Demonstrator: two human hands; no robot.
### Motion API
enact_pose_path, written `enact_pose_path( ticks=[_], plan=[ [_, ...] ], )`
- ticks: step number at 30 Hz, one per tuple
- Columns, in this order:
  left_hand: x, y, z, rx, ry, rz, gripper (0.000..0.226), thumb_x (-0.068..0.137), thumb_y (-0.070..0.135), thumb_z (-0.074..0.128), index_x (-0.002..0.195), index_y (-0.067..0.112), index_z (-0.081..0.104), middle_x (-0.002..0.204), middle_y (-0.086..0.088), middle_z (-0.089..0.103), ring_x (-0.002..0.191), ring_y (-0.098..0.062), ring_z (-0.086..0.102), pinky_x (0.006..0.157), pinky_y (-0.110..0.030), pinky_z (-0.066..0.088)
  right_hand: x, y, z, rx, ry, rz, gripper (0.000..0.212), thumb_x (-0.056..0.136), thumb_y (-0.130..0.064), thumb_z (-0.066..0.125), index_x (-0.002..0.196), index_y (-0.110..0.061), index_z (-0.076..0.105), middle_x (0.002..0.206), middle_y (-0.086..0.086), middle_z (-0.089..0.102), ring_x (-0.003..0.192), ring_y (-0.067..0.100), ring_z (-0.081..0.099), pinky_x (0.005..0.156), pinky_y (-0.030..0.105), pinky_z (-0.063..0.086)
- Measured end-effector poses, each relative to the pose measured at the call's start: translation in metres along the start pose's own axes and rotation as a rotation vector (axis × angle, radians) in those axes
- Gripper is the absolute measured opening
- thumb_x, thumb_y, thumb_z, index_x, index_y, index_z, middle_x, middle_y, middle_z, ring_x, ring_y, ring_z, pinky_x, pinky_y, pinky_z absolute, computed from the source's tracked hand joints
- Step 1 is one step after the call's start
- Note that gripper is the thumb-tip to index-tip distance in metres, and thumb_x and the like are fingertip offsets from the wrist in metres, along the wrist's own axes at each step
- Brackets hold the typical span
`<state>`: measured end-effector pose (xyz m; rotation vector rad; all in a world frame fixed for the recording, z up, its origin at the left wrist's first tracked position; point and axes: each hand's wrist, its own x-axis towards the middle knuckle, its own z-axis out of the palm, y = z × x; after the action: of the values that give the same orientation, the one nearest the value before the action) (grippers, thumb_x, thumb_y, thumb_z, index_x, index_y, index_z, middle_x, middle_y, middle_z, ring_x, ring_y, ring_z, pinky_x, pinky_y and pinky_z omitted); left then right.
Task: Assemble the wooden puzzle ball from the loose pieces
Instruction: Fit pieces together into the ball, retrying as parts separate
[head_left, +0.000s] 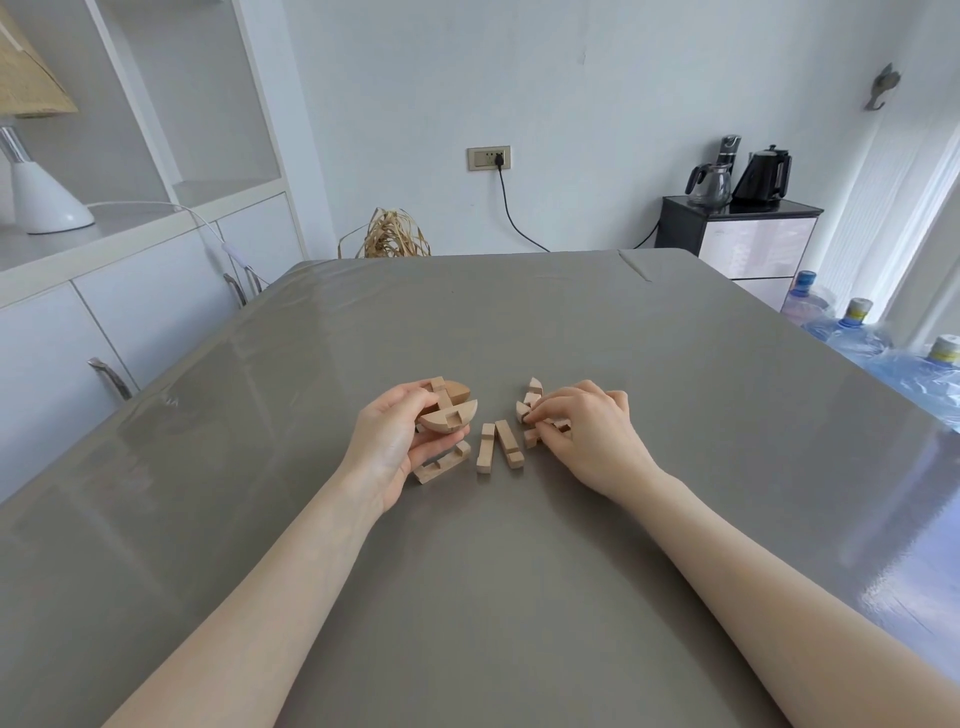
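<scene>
My left hand (393, 441) holds a partly built wooden ball (448, 410) just above the grey table (519, 545); two rounded segments joined by a notched bar show between thumb and fingers. My right hand (592, 431) rests on a small cluster of loose pieces (531, 402), its fingertips pinched on one of them, though part of the piece is hidden under the fingers. Two notched bars (497, 447) lie side by side between the hands. Another notched bar (441, 466) lies below my left hand's fingers.
White cabinets and a lamp (44, 197) line the left side. A black side table with kettles (737, 176) stands at the back right. Blue water jugs (852, 332) sit along the table's right edge. A straw bundle (392, 234) stands beyond the far edge.
</scene>
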<state>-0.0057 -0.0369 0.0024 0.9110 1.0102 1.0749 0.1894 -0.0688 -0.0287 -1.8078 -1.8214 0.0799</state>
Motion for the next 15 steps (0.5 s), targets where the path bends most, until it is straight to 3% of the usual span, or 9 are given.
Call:
enact_pose_path(
  ticks=[4,8,12,15],
  plan=[
    [-0.0005,-0.0011,0.0013,0.003,-0.008,-0.004,0.023,0.093,0.004,0.049,0.11,0.001,0.063,0.101,-0.021,0.071,0.09,-0.037,0.07,0.07,-0.031,0.06,0.001,0.0007,-0.0019,0.022,0.02,0.067,0.015,0.091,-0.02,0.054,0.09,-0.021,0.069,0.097,-0.005,0.062,0.104,0.017,0.047,0.086,0.028,0.022],
    [-0.0012,-0.0025,0.0029,0.001,-0.022,-0.004,0.022,0.093,0.004,0.049,0.11,0.002,0.063,0.097,-0.02,0.071,0.082,-0.034,0.071,0.069,-0.031,0.06,0.0015,0.0022,-0.0017,0.088,0.014,0.099,0.022,0.089,-0.008,0.048,0.091,-0.021,0.065,0.08,-0.017,0.052,0.098,0.015,0.047,0.083,0.028,0.022],
    [-0.0019,-0.0043,0.0046,0.017,-0.032,-0.002,0.021,0.093,0.004,0.049,0.108,0.002,0.063,0.094,-0.019,0.071,0.08,-0.033,0.07,0.066,-0.029,0.06,0.0018,0.0026,-0.0018,0.084,-0.019,0.094,0.024,0.09,-0.01,0.047,0.101,-0.023,0.064,0.087,-0.019,0.054,0.093,0.01,0.043,0.086,0.028,0.023],
    [-0.0026,-0.0044,0.0054,0.022,-0.042,0.003,0.02,0.093,0.004,0.049,0.106,0.003,0.064,0.093,-0.018,0.071,0.082,-0.033,0.07,0.065,-0.029,0.06,0.0024,0.0011,-0.0013,0.133,-0.007,0.119,0.018,0.089,-0.01,0.052,0.093,-0.021,0.065,0.084,-0.014,0.058,0.091,0.015,0.051,0.09,0.032,0.032]
  ],
)
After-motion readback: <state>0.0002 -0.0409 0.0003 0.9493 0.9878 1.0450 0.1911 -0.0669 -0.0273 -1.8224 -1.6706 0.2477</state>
